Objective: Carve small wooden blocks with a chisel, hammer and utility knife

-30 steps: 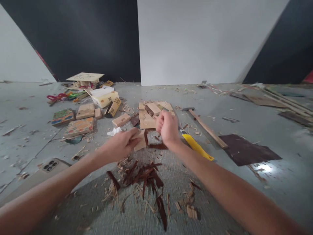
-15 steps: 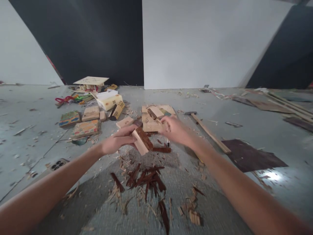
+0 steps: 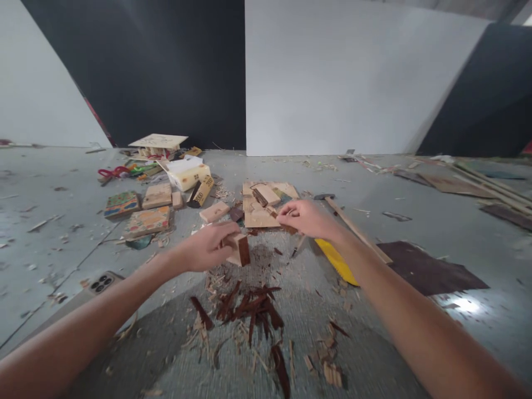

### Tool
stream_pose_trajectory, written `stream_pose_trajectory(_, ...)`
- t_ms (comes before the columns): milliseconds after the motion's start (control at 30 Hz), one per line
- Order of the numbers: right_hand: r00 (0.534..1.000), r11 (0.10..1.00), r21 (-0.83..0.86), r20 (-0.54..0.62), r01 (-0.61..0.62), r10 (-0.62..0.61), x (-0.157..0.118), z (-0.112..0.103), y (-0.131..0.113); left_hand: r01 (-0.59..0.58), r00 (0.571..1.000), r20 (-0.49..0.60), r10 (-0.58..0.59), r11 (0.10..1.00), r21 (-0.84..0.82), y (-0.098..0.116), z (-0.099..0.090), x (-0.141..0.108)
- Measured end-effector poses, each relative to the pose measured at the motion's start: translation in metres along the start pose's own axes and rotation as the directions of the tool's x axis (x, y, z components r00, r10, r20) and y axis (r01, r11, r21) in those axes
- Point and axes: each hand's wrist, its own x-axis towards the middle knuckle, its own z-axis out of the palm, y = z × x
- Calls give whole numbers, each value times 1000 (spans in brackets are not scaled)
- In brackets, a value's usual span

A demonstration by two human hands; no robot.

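Note:
My left hand grips a small wooden block that is pale on its faces and dark brown on one side. My right hand has its fingers closed on a dark brown wood strip, near the front edge of a flat wooden board. On that board lies a pale block with a dark edge. A thin tool with a dark tip shows just below my right hand; its upper part is hidden.
Dark brown shavings heap on the floor in front of me. To the right are a hammer, a yellow jagged-edged piece and a dark sheet. Painted wooden blocks and a phone are on the left.
My left hand has turned the block and lowered it slightly. The brown strip has left the floor and is in my right hand. More of the yellow piece shows beside my right forearm.

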Motion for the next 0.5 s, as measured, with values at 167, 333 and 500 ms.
stream_pose_trajectory(167, 933, 983, 0, -314, -186, 176, 2, -30, 33, -46, 999, 18, 44, 995, 88, 11, 7, 1)
stream_pose_trajectory(333, 972, 882, -427, 27, -199, 233, -34, -26, 68, -30, 999, 27, 27, 993, 117, 10, 10, 1)
stream_pose_trajectory(500, 980, 851, -501, 33, -155, 197, -77, -16, 86, -9, 1000, 3, 9, 989, 150, 9, 15, 3)
